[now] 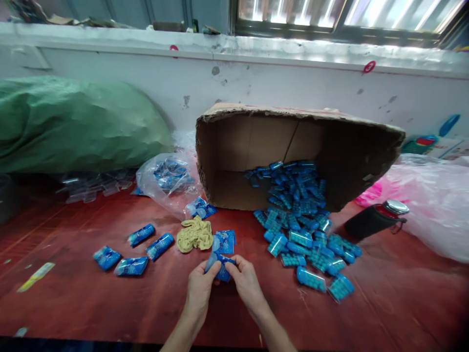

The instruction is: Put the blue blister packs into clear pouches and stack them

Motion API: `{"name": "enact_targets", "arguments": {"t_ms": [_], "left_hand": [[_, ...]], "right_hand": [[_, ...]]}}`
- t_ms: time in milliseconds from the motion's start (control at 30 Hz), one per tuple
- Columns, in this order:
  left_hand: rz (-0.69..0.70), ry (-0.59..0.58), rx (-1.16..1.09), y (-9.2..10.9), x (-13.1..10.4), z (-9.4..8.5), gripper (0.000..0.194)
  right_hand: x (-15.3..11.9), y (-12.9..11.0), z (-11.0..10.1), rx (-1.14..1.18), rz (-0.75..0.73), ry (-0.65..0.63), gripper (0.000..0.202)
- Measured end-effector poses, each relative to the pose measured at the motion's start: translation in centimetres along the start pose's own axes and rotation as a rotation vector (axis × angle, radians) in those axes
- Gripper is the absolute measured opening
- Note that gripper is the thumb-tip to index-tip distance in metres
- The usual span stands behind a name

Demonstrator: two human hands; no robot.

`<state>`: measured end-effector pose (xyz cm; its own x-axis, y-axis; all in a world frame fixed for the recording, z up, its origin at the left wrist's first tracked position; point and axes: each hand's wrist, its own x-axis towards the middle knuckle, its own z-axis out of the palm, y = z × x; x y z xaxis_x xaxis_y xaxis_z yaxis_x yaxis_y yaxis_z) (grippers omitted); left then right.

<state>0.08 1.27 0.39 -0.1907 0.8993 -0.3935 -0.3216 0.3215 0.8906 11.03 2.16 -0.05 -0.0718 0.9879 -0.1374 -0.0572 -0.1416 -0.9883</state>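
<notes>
Both hands pinch one blue printed packet (pixel 224 275) low over the table. My left hand (pixel 201 283) grips its left side with the thumb on top, and my right hand (pixel 246 279) has the right side. Just beyond the fingers lie flat blue packets (pixel 224 240), next to a crumpled yellowish cloth (pixel 194 234). Off to the left rest several filled, wrapped blue packs (pixel 132 266). On the right is a pile of clear bottles with blue caps and small blue-green beads inside (pixel 300 238).
A cardboard box (pixel 234 190) lies on its side, bottles spilling from its mouth. Left of it is a clear bag of blue packets (pixel 166 176), before a large green sack (pixel 80 127). A dark flask (pixel 370 220) and a pinkish plastic bag (pixel 436 210) stand right on the red table (pixel 73 313).
</notes>
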Motion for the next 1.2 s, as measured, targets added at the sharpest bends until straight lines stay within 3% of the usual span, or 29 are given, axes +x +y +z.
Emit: {"name": "enact_targets", "arguments": {"t_ms": [400,700,867,1000,1100,1200], "left_hand": [[0.076,0.148,-0.056,-1.3,0.5,0.7,0.030],[0.125,0.194,-0.026,-1.1,0.4,1.0,0.030],[0.040,0.165,-0.071,-0.8,0.4,1.7,0.034],[-0.072,0.002,-0.098,0.6,0.0,1.9,0.036],[-0.127,-0.028,-0.118,1.1,-0.4,1.5,0.035],[-0.195,-0.009,-0.166,0.7,-0.4,0.6,0.032]], "right_hand": [[-0.1,0.5,0.8,-0.151,-0.065,0.066,0.023],[-0.1,0.0,1.6,0.171,0.027,0.051,0.020],[0.4,0.8,1.7,-0.025,-0.039,0.177,0.026],[0.2,0.5,1.1,-0.111,-0.088,0.230,0.031],[-0.5,-0.6,0.0,-0.253,-0.162,0.138,0.034],[-0.7,-1.8,-2.9,-0.569,-0.313,0.052,0.032]]}}
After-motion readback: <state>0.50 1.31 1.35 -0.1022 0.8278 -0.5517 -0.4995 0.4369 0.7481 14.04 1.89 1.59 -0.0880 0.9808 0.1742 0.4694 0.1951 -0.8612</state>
